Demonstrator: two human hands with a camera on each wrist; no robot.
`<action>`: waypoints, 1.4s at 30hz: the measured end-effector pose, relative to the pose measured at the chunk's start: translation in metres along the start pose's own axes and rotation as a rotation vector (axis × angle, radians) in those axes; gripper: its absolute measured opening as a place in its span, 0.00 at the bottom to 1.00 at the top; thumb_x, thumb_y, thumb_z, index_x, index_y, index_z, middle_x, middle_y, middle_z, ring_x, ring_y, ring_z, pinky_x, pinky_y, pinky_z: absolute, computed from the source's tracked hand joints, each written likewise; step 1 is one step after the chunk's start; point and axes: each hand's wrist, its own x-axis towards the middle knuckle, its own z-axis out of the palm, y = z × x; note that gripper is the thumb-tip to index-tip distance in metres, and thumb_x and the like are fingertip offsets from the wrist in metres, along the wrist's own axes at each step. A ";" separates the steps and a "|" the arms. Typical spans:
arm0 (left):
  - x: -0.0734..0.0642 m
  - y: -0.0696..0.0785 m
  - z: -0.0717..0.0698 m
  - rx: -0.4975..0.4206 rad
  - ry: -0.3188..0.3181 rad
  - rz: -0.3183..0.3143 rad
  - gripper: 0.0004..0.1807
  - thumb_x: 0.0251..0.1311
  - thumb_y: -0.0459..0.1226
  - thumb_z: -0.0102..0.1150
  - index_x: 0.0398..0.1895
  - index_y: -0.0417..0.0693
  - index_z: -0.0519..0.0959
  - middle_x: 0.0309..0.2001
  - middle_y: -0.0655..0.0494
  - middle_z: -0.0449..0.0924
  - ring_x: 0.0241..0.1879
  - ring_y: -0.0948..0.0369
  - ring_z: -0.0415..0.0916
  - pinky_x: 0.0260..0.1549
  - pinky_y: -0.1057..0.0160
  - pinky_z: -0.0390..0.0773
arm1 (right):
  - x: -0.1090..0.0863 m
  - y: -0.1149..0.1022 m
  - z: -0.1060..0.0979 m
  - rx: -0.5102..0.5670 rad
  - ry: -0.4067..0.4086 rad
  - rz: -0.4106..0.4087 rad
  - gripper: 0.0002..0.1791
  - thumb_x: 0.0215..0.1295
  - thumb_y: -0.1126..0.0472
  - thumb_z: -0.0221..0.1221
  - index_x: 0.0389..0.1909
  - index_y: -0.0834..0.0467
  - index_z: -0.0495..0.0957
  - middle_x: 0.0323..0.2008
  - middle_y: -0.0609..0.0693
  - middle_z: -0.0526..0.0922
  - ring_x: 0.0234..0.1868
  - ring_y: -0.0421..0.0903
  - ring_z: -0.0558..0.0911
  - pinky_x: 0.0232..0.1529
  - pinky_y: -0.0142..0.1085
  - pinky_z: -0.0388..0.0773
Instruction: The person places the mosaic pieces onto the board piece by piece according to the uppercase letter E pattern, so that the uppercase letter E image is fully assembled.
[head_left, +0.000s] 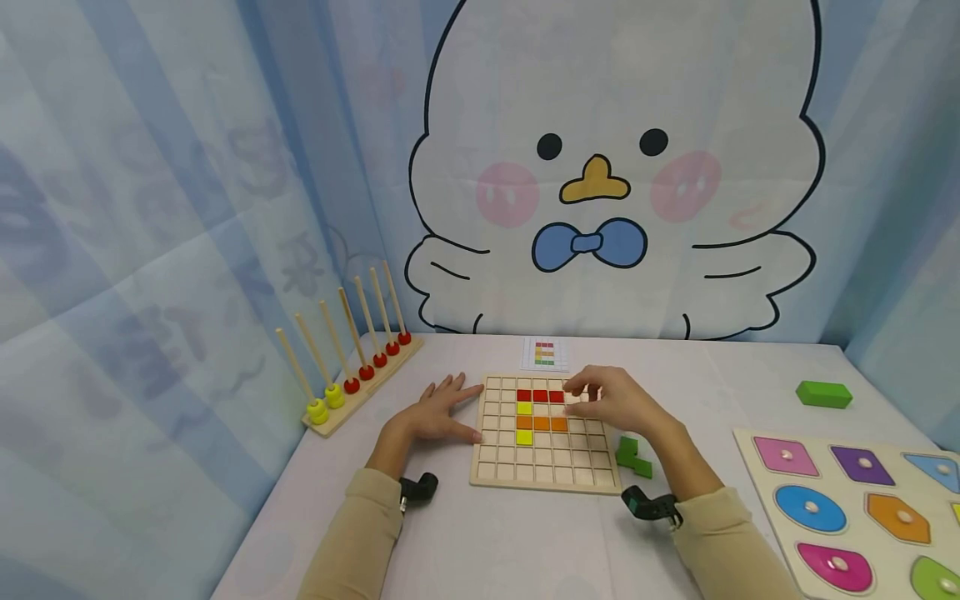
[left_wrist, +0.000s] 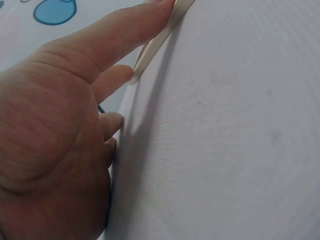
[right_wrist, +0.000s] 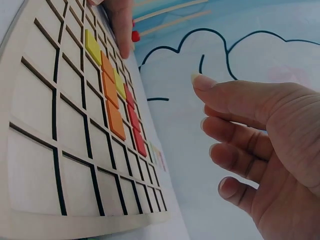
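A wooden grid board (head_left: 504, 478) lies on the table. Three red tiles (head_left: 540, 397) form a row in it, with a yellow tile (head_left: 524, 409) under the row's left end. Below come three orange tiles (head_left: 542, 424) and another yellow tile (head_left: 524, 438). My left hand (head_left: 431, 417) rests at the board's left edge, fingers spread and thumb against the rim. Over the board's upper right hangs my right hand (head_left: 621, 402), its fingers loosely bent; the right wrist view shows nothing between thumb and fingertips. Several green tiles (head_left: 627, 451) lie beside the board's right edge.
Behind the board lies a small pattern card (head_left: 545, 354) with coloured squares. A peg stand (head_left: 360, 396) with red and yellow beads is at the left. On the right are a green block (head_left: 823, 394) and a shape puzzle board (head_left: 757, 467). A curtain hangs behind the table.
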 end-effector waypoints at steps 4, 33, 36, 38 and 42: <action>0.000 -0.001 0.001 0.002 0.001 0.002 0.54 0.54 0.61 0.72 0.83 0.64 0.59 0.86 0.45 0.39 0.85 0.46 0.30 0.81 0.41 0.28 | -0.001 0.005 -0.005 0.002 0.011 -0.014 0.21 0.61 0.55 0.74 0.53 0.60 0.87 0.40 0.52 0.86 0.39 0.46 0.76 0.34 0.34 0.74; 0.006 -0.007 0.005 0.027 0.007 -0.018 0.54 0.53 0.62 0.72 0.83 0.70 0.57 0.86 0.51 0.37 0.86 0.51 0.28 0.82 0.45 0.25 | -0.022 0.043 -0.040 0.036 -0.182 0.095 0.17 0.62 0.61 0.72 0.51 0.61 0.87 0.41 0.52 0.86 0.40 0.46 0.77 0.36 0.34 0.77; 0.004 -0.005 0.004 0.028 0.005 -0.014 0.54 0.53 0.62 0.72 0.83 0.68 0.57 0.86 0.50 0.37 0.86 0.50 0.28 0.82 0.45 0.26 | -0.023 0.048 -0.042 0.032 -0.186 0.099 0.16 0.62 0.61 0.72 0.50 0.60 0.87 0.42 0.52 0.87 0.41 0.47 0.77 0.37 0.35 0.77; 0.002 -0.004 0.003 0.020 0.005 -0.010 0.54 0.54 0.62 0.72 0.83 0.66 0.57 0.86 0.48 0.37 0.85 0.49 0.28 0.82 0.44 0.26 | -0.024 0.051 -0.044 0.032 -0.188 0.110 0.15 0.62 0.61 0.72 0.49 0.59 0.87 0.40 0.51 0.86 0.41 0.48 0.77 0.38 0.36 0.77; -0.001 -0.001 0.002 0.007 0.009 0.002 0.54 0.54 0.62 0.72 0.83 0.63 0.59 0.86 0.46 0.38 0.85 0.47 0.30 0.81 0.42 0.27 | -0.026 0.054 -0.045 0.051 -0.213 0.152 0.14 0.60 0.62 0.72 0.47 0.59 0.88 0.37 0.49 0.85 0.40 0.49 0.77 0.38 0.39 0.76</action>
